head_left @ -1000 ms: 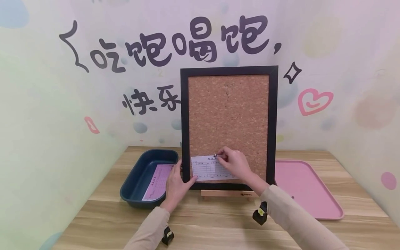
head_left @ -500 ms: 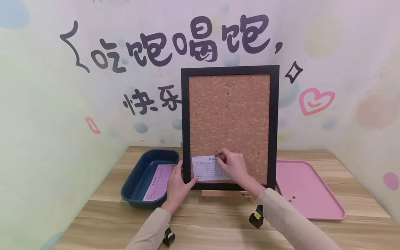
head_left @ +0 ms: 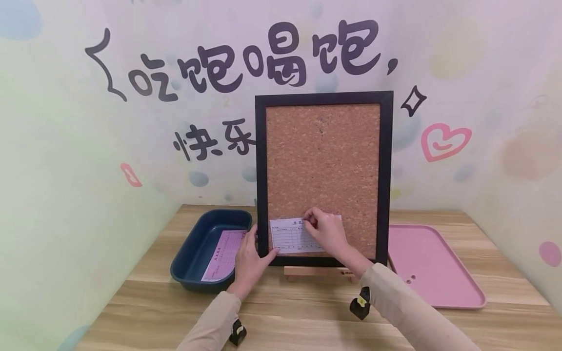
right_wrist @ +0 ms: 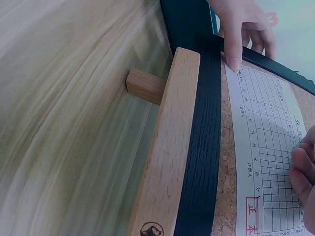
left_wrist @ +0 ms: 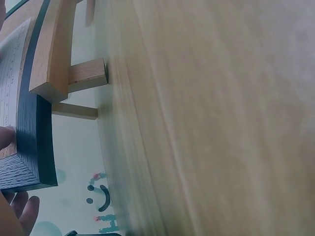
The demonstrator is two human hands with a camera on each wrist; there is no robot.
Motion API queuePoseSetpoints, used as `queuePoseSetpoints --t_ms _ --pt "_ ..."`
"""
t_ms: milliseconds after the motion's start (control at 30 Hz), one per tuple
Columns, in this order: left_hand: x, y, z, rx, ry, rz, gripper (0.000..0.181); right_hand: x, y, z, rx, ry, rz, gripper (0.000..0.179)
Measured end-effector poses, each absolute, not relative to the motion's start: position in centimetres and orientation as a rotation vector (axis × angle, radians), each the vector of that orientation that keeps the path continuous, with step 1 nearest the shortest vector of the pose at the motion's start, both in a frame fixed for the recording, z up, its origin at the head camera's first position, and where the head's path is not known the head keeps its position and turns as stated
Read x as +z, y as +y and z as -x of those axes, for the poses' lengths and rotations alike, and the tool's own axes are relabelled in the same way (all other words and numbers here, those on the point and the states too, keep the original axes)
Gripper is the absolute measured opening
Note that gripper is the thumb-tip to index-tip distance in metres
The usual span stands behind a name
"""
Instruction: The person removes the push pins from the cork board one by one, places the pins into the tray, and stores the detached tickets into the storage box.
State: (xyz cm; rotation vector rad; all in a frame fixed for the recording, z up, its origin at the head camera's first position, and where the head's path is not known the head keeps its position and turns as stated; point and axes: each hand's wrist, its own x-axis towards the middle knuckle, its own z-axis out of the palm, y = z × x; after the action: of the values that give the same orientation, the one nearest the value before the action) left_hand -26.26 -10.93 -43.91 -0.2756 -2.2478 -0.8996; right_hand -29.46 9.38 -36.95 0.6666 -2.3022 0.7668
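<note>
A white printed form (head_left: 285, 236) lies flat against the lower part of the cork board (head_left: 322, 156), inside its black frame. At the board's lower left corner my left hand (head_left: 250, 261) grips the frame. Its thumb presses the form's corner, as the right wrist view shows, while the other fingers reach behind the frame. My right hand (head_left: 329, 234) is at the form's top edge, thumb and forefinger pinched together over a small dark pushpin. The fingertips now mostly cover that pin. Curled fingers (right_wrist: 302, 167) of this hand rest near the form in the right wrist view.
A wooden easel (head_left: 316, 271) holds up the board. To its left stands a dark blue basin (head_left: 186, 263) with a pink printed form (head_left: 224, 253) inside. On the right, a pink tray (head_left: 443, 263) bears a few small metallic pins (head_left: 411, 279).
The right hand stays at the form's top edge; its wrist has dropped slightly. The dark pin between its fingertips shows less now. More pins on the tray have come into sight. The left hand holds still.
</note>
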Motion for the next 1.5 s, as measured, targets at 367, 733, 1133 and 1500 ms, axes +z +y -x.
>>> queuePoseSetpoints --t_ms 367,733,1133,1500 --pt "-43.9 -10.9 26.3 -0.905 -2.242 0.286 0.079 -36.4 9.4 29.3 0.769 -2.389 -0.647 0.005" --pt "-43.8 -10.9 26.1 -0.917 -2.257 0.273 0.080 -35.6 9.5 29.1 0.657 -2.491 -0.680 0.005" --pt "-43.7 -10.9 26.0 -0.910 -2.255 0.272 0.080 -36.0 9.8 29.3 0.630 -2.473 -0.726 0.003" --pt "-43.7 -11.0 26.1 -0.878 -2.261 0.275 0.080 -36.0 10.2 29.3 0.666 -2.461 -0.771 0.004"
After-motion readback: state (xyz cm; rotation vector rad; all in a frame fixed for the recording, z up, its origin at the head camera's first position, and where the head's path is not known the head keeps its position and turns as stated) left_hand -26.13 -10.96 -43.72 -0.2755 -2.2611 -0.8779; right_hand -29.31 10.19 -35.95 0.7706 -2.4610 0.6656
